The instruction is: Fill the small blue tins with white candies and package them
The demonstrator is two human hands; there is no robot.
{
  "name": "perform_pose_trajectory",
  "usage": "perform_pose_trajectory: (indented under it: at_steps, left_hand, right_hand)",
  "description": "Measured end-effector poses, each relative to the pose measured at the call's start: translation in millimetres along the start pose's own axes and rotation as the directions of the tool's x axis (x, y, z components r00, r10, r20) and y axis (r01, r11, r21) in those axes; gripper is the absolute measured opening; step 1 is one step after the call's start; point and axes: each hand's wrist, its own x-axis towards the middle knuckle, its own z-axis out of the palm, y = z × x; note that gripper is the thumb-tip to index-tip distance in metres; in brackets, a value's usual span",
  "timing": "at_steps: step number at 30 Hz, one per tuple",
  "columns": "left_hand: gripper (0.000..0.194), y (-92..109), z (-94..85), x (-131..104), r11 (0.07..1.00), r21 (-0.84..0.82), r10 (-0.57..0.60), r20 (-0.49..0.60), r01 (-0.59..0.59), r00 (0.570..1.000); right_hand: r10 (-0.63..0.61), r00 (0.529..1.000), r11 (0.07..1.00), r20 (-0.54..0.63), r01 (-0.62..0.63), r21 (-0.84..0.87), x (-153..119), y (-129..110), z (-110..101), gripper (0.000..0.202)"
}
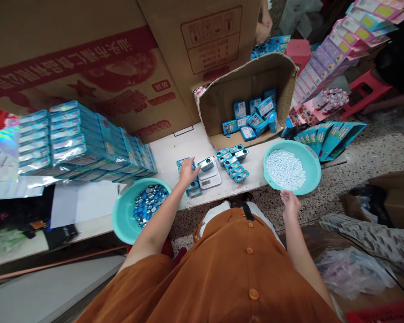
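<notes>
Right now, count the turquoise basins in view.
2: the left basin, holding blue and silver caps, beside the left forearm; the right basin, holding white pellets, by the right hand. More may be hidden.

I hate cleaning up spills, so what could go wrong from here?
The turquoise basin of white pellets seems to jut past the edge of the table; the right hand, at its near side, might tip it. The left hand, close beside the open tin on the digital scale, could nudge it off or disturb the reading.
</notes>
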Motion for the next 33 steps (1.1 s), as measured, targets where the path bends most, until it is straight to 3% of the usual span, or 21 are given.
perform_pose_trajectory:
  at_steps: [5, 9, 13, 16, 21, 27, 31, 33]
  left_hand:
    - [0.048, 6.3, 7.2, 6.5, 0.999, 0.011, 0.034, 0.030, -0.035, 0.999]
    - [0.046, 18.4, 8.3, 5.7, 0.997, -0.017, 0.072, 0.012, -0.072, 0.997]
    - [0.043, 37.4, 8.5, -6.0, 0.994, -0.050, 0.098, -0.002, -0.098, 0.995]
    - [0.042, 49.8, 9.9, -23.3, 0.996, -0.065, 0.067, -0.032, -0.069, 0.997]
    - [0.041, 67.3, 11.3, -69.6, 0.993, -0.070, -0.096, -0.055, 0.092, 0.994]
    - [0.038, 91.4, 14.4, -117.8, 0.959, -0.082, -0.278, -0.087, 0.271, 0.957]
    - [0.039, 106.6, 21.7, -122.4, 0.938, -0.088, -0.344, -0.095, 0.336, 0.934]
    - [0.039, 113.9, 25.9, -118.9, 0.930, -0.094, -0.364, -0.085, 0.356, 0.928]
  right_hand:
    - [-0.010, 1.000, 1.000, -0.007, 0.010, -0.003, -1.8, 9.3, -8.7, 0.030]
    - [-0.165, 0.986, 0.980, 0.023, 0.166, -0.109, 16.4, 8.4, -3.4, 0.032]
    - [-0.280, 0.929, 0.843, 0.242, 0.359, -0.402, 58.6, -3.6, 20.5, 0.032]
    - [-0.199, 0.888, 0.701, 0.414, 0.424, -0.574, 91.2, -8.7, 46.6, 0.020]
    - [-0.134, 0.824, 0.628, 0.551, 0.501, -0.596, 120.6, -4.5, 76.8, 0.004]
    - [-0.049, 0.725, 0.602, 0.687, 0.571, -0.559, 141.1, -8.8, 81.0, 0.010]
    - [0.027, 0.679, 0.571, 0.734, 0.592, -0.569, 156.0, -14.4, 83.3, 0.015]
    - [0.040, 0.682, 0.545, 0.731, 0.598, -0.588, 156.4, -18.4, 83.9, 0.010]
